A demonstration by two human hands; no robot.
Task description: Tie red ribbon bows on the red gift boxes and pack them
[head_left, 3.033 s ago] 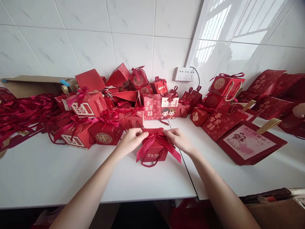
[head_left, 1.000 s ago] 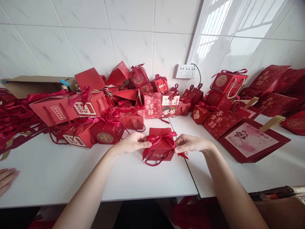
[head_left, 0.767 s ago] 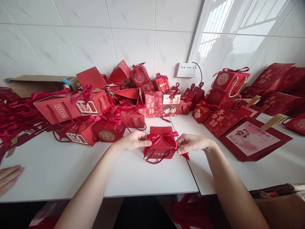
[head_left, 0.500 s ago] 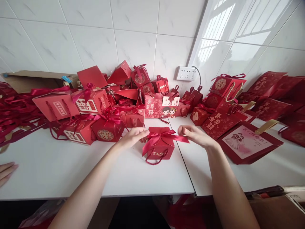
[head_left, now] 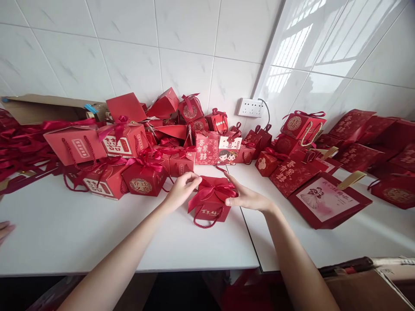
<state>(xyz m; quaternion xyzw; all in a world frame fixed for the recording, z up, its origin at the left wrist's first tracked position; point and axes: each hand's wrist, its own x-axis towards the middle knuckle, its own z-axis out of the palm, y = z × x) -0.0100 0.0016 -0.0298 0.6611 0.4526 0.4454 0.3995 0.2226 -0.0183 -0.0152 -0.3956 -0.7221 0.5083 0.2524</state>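
Note:
A small red gift box [head_left: 212,211] with gold lettering and a twisted rope handle stands upright on the white table. A ribbon bow [head_left: 211,190] lies across its top. At the box's upper left is my left hand [head_left: 184,188], thumb and fingertips pinched together at the ribbon's edge; what lies between them is too small to make out. My right hand [head_left: 246,198] is at the box's right side, thumb and fingers spread apart, with the thumb near the bow's right loop.
Stacked red boxes [head_left: 144,179] and a heap of ribbons [head_left: 22,151] lie left. More gift boxes [head_left: 330,198] stand right. Behind is a power strip [head_left: 250,107] on the tiled wall. Another person's fingers [head_left: 5,230] show at the left edge. The table's front edge [head_left: 194,270] runs below.
My right hand has moved left, from the ribbon's right end to the box's side, and its fingers have opened. The other person's hand has slid further out of view. The view has shifted slightly.

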